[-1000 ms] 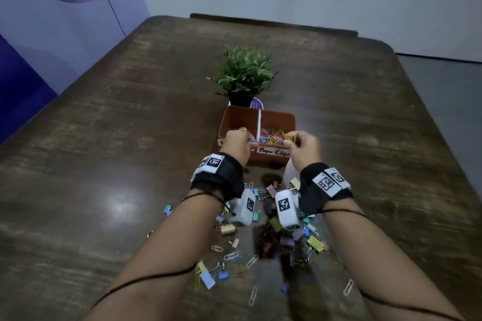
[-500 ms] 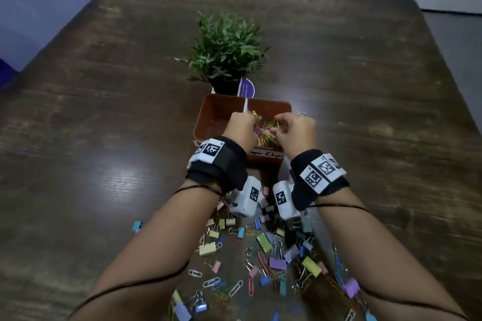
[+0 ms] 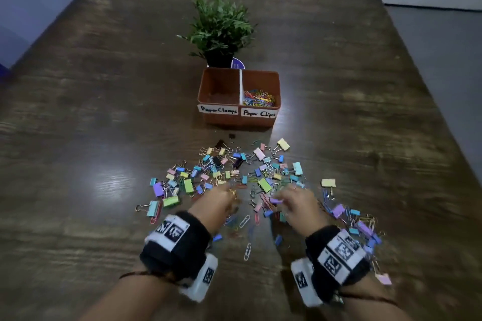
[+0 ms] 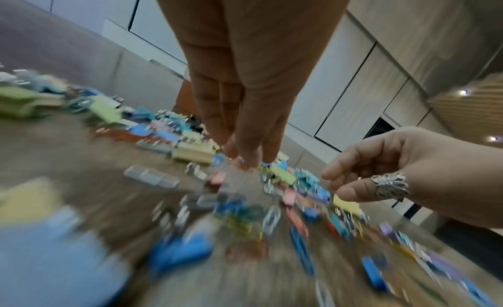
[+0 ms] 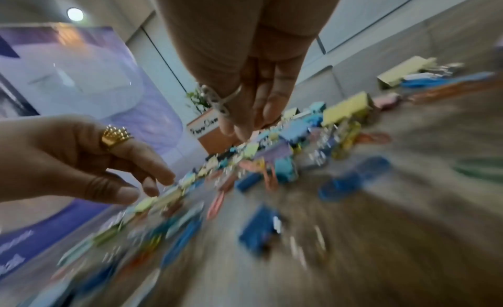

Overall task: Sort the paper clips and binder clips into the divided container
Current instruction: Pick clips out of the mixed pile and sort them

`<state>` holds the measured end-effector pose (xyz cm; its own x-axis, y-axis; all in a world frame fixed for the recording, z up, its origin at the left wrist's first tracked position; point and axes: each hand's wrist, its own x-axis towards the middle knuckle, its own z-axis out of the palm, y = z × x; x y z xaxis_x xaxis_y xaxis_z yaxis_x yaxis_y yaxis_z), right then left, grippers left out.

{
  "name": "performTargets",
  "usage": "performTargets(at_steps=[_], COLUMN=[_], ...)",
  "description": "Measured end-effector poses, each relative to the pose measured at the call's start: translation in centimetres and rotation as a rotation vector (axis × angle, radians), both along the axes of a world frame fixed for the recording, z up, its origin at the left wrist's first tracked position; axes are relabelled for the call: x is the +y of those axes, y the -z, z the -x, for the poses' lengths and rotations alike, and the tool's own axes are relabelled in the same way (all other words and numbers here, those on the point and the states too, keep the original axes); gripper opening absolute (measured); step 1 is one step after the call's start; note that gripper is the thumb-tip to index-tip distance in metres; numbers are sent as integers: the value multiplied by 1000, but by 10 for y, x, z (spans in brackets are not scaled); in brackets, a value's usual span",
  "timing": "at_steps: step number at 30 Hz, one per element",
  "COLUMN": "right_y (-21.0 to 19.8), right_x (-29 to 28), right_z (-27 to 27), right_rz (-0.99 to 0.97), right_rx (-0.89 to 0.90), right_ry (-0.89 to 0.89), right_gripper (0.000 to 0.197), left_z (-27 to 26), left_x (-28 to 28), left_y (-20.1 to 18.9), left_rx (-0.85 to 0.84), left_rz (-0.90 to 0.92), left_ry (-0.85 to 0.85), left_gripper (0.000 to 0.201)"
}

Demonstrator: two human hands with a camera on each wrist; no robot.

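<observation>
A: Dark wood table (image 3: 78,117), clips (image 3: 234,172) scattered before the box (image 3: 238,120); only paper clips in its right half.
B: Hands?
A: Left hand (image 3: 216,203) and right hand (image 3: 297,203) low over the pile, fingers loose, holding nothing.
B: Handling?
A: Light, stiff, likely slippery wire; pinch binder clips by the body.

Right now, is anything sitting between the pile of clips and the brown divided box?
Nothing visible blocks it. Only a bare strip of table separates the clip pile from the divided box. The potted plant stands behind the box, off that path.
</observation>
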<state>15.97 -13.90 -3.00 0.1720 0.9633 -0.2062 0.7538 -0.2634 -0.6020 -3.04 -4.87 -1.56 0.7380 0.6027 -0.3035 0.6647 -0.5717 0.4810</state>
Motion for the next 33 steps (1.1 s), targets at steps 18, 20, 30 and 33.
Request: performTargets(at_steps=[18, 20, 30, 33], right_y=[25, 26, 30, 30], right_x=[-6, 0, 10, 8], right_z=[87, 91, 106, 111], right_rz=[209, 209, 150, 165], right_rx=[-77, -96, -217, -321], right_ry=[-151, -189, -345, -413], right_gripper=[67, 71, 31, 34], left_z=[32, 41, 82, 73], left_x=[-56, -55, -42, -37], left_y=[60, 57, 44, 44], left_rx=[-270, -356, 107, 84], left_rz=[269, 208, -140, -127], left_ry=[-467, -474, -283, -297], left_gripper=[36, 24, 35, 46])
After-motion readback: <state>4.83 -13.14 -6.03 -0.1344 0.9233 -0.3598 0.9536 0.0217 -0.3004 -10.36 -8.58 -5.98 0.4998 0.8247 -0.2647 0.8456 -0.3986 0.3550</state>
